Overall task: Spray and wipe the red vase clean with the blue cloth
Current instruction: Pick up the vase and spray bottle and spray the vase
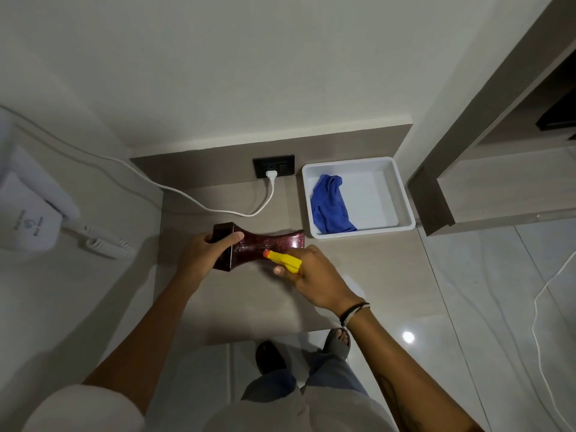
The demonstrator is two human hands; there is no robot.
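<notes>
The dark red vase (268, 243) lies on its side on the beige counter, narrow in the middle and wide at both ends. My left hand (204, 255) grips its left end. My right hand (314, 277) holds a spray bottle with a yellow head (285, 260), its orange nozzle pointing left at the vase's middle from very close; the bottle's body is hidden under the hand. The blue cloth (330, 205) lies crumpled in the left half of a white tray (402, 194) at the back right of the counter.
A white cable (187, 196) runs across the back of the counter to a black wall socket (274, 166). A wall-mounted white hair dryer (34, 213) with a coiled cord hangs at the left. A cabinet stands right of the tray. My feet are on the tiled floor below.
</notes>
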